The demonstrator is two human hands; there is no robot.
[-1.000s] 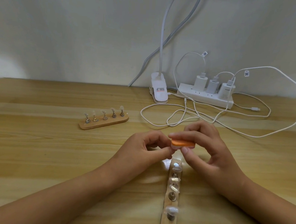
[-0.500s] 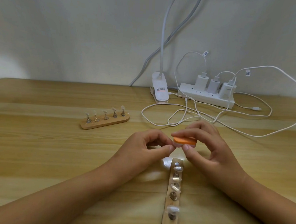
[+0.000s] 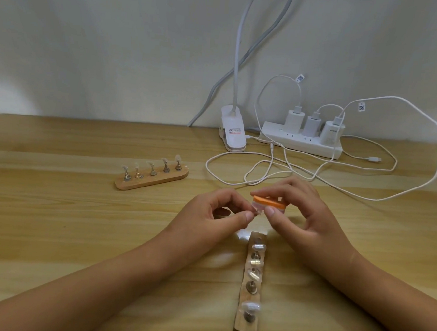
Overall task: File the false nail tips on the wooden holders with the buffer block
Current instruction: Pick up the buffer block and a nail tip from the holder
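My right hand (image 3: pixel 304 216) grips the orange buffer block (image 3: pixel 269 203) between thumb and fingers above the table. My left hand (image 3: pixel 217 216) pinches a small clear nail tip on its stand (image 3: pixel 256 212) right under the block's left end. Below the hands, a wooden holder (image 3: pixel 251 285) runs toward me, carrying several metal stands with clear nail tips. A second wooden holder (image 3: pixel 151 178) with several upright tips lies apart to the left, at mid-table.
A white power strip (image 3: pixel 303 142) with three chargers sits at the back right, and its white cables (image 3: pixel 275 174) loop across the table just behind my hands. A white clip lamp base (image 3: pixel 233 131) stands beside it. The wall rises behind the wooden table (image 3: pixel 54 232).
The buffer block has shifted slightly right and tilted while rubbing over the pinched tip. Both hands stay in nearly the same place.
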